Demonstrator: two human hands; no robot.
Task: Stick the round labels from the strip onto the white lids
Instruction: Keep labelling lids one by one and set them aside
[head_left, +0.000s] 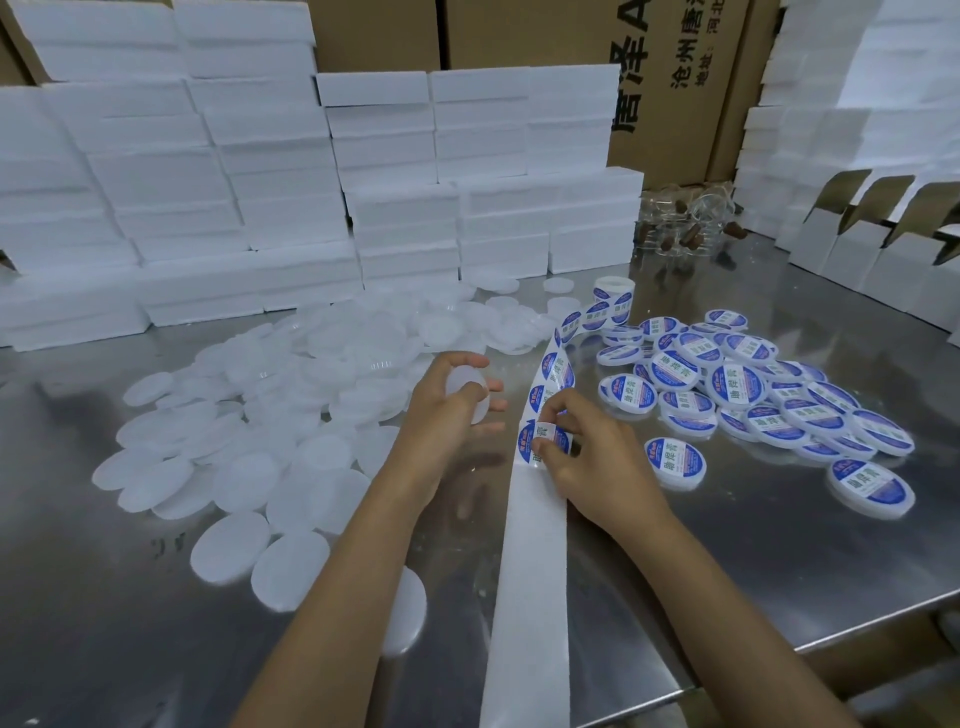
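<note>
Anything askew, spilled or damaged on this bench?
Nothing looks damaged. The blank lids and labelled lids lie in loose heaps, not stacks. The spent backing strip trails off the table edge, which seems normal here.

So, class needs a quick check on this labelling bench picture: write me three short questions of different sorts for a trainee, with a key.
1. True or false: the left hand holds a blank white lid.
2. What is the right hand pinching? A) a foam block B) a round label on the strip C) a glass jar
3. Fill in: the labelled lids lie to the ____ of the strip, as the person sees it.

Key: 1 true; 2 B; 3 right.
</note>
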